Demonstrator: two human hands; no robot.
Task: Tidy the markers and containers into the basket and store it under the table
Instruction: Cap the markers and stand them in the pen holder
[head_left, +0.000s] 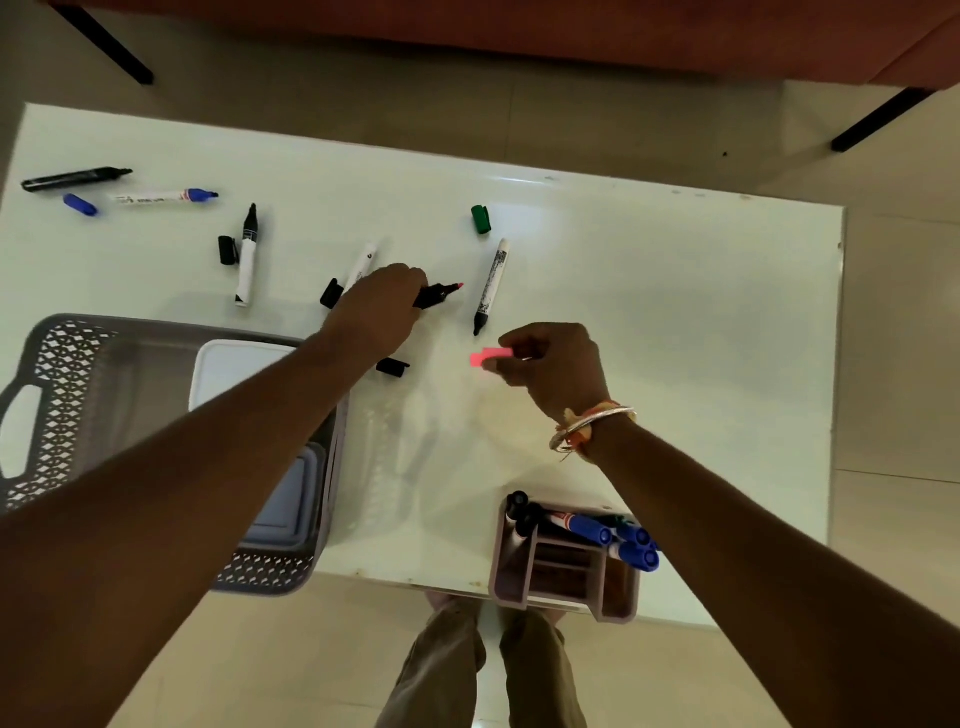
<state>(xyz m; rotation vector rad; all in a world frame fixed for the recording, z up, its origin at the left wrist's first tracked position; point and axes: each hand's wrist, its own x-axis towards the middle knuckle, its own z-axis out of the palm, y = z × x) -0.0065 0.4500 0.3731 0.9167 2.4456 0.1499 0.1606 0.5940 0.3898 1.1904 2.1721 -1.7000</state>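
Loose pieces litter the far left of the white surface (675, 312): a black marker (78, 178), a blue marker (166, 197) with a blue cap (80, 204) near it, and a green cap (481, 219) further right. An uncapped white marker (491, 286) lies just beyond the gap between the hands. The left hand (379, 306) reaches over the grey basket (67, 395), which holds white containers (234, 369), and curls round a black pink-tipped marker (439, 295). The right hand (556, 364) pinches a pink cap (491, 357), apart from that tip. A pen holder (566, 577) sits at the near edge. Open room stretches right of the right hand.
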